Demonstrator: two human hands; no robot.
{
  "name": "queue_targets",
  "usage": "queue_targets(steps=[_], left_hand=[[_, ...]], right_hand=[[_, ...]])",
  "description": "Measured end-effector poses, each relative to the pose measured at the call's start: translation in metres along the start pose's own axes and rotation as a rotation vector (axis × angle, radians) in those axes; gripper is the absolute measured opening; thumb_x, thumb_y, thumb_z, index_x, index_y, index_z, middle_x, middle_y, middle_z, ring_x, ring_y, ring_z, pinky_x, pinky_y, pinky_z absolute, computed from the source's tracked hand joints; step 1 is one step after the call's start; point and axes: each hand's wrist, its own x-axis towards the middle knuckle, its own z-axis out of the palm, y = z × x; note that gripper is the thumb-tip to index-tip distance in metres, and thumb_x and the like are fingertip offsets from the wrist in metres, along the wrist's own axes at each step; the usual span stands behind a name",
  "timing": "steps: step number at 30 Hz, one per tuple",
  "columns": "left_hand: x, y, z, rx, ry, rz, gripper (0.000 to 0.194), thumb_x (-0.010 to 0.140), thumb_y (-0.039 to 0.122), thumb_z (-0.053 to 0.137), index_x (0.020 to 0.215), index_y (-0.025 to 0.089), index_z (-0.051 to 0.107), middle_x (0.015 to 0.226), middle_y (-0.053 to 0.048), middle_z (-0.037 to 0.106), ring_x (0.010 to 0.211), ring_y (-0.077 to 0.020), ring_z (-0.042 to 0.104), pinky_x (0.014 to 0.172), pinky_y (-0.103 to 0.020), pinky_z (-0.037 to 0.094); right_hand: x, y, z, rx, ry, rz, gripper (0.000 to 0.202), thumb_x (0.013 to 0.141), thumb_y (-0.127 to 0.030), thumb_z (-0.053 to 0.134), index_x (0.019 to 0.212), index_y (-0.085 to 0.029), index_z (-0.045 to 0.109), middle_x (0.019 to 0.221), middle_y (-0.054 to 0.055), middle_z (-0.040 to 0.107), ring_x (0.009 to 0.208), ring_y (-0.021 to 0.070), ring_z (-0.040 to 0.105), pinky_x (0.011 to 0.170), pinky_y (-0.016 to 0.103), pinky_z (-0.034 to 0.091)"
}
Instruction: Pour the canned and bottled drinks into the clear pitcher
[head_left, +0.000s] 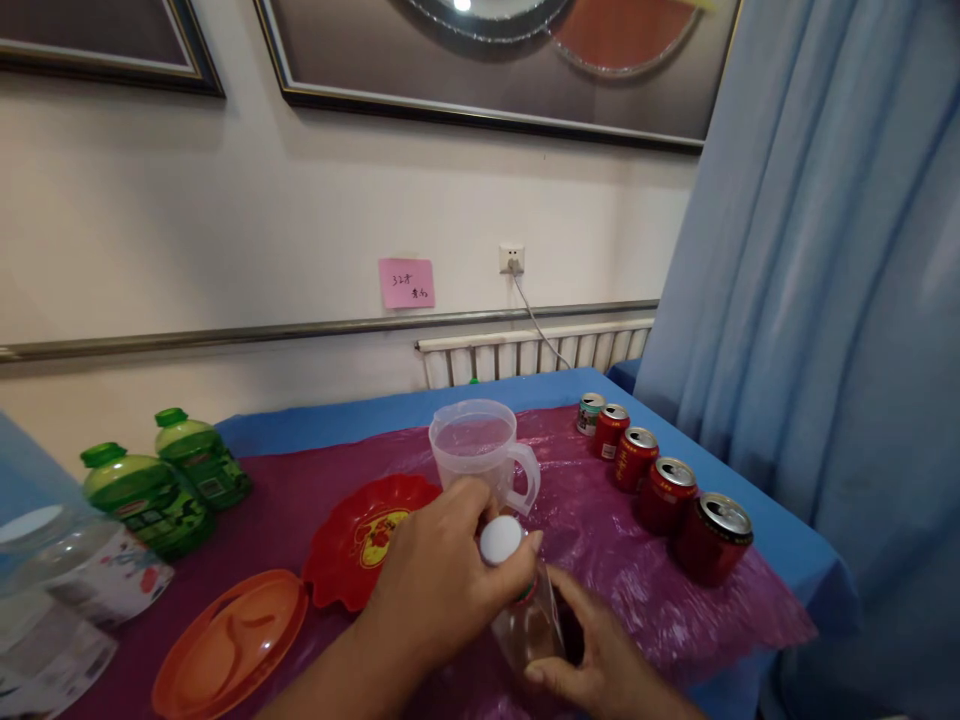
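Observation:
My left hand [439,565] has its thumb and fingers closed around the white cap [501,541] at the top of a clear bottle [529,632]. Lower down, my right hand [589,650] wraps the bottle's body from the right. The bottle leans a little, and its base is hard to make out. Just behind my left hand stands a translucent plastic jug [472,445] with its handle to the right. To the left of that hand lies a red scalloped plate [337,535] with a yellow print, and nearer me an orange divided plate [225,650].
Several opened drink cans [667,495] line the table's right side. At the left are two green bottles [142,495] and clear plastic jars [82,570]. Purple plastic sheeting [600,540] covers the blue tablecloth [810,560]. A blue curtain [840,300] hangs at the right.

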Motion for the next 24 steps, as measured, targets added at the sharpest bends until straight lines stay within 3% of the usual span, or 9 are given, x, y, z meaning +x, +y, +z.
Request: queue_targets(steps=[5,9,12,15,17,20,24], left_hand=[[0.004,-0.001,0.000,0.080,0.027,-0.025,0.032,0.081,0.054,0.057,0.077,0.022,0.051,0.072,-0.001,0.061,0.061,-0.0176,0.049,0.058,-0.030,0.025],[0.009,-0.006,-0.013,0.055,0.029,-0.031,0.040,0.086,0.059,0.044,0.069,0.022,0.047,0.065,-0.001,0.056,0.058,-0.0167,0.045,0.057,-0.031,0.024],[0.010,-0.011,-0.026,-0.126,0.029,-0.022,0.044,0.085,0.063,0.047,0.070,0.022,0.049,0.063,0.001,0.054,0.058,-0.0154,0.045,0.055,-0.029,0.027],[0.001,-0.022,-0.024,-0.435,0.000,-0.071,0.042,0.086,0.062,0.050,0.075,0.021,0.052,0.063,0.003,0.051,0.058,-0.0130,0.045,0.054,-0.026,0.033],[-0.012,-0.035,-0.011,-0.605,-0.030,-0.128,0.039,0.088,0.059,0.052,0.081,0.021,0.055,0.068,0.003,0.053,0.061,-0.0129,0.047,0.057,-0.025,0.039],[-0.040,-0.061,0.024,-0.764,-0.066,-0.240,0.037,0.083,0.057,0.062,0.093,0.021,0.062,0.084,-0.002,0.063,0.077,-0.0171,0.059,0.071,-0.028,0.049],[-0.078,-0.102,0.072,-0.911,-0.033,-0.436,0.056,0.070,0.062,0.073,0.107,0.021,0.067,0.106,-0.009,0.072,0.098,-0.0255,0.066,0.089,-0.037,0.053]], right_hand=[[-0.002,0.007,0.006,0.011,0.035,-0.004,0.073,0.070,-0.028,0.075,0.139,-0.029,0.051,0.131,0.006,0.064,0.118,0.0315,0.060,0.102,0.044,0.047],[-0.005,0.014,0.006,-0.011,0.084,0.020,0.072,0.071,-0.025,0.075,0.139,-0.030,0.050,0.134,0.004,0.064,0.121,0.0299,0.060,0.105,0.043,0.045],[-0.006,0.019,0.006,0.035,0.128,0.022,0.071,0.074,-0.034,0.074,0.140,-0.028,0.049,0.132,0.006,0.065,0.120,0.0304,0.061,0.105,0.044,0.045],[-0.008,0.023,0.006,0.047,0.179,0.052,0.070,0.074,-0.043,0.075,0.137,-0.025,0.050,0.131,0.008,0.066,0.120,0.0324,0.060,0.106,0.047,0.045],[-0.011,0.024,0.001,0.056,0.242,0.072,0.073,0.072,-0.046,0.076,0.137,-0.024,0.050,0.133,0.010,0.064,0.122,0.0339,0.059,0.106,0.049,0.045],[-0.016,0.015,-0.015,0.032,0.311,0.072,0.071,0.069,-0.047,0.078,0.133,-0.031,0.053,0.130,0.007,0.065,0.118,0.0353,0.062,0.099,0.049,0.051],[-0.011,-0.019,-0.050,-0.233,0.451,0.027,0.064,0.066,-0.041,0.081,0.127,-0.045,0.060,0.124,0.001,0.069,0.114,0.0381,0.063,0.096,0.053,0.052]])
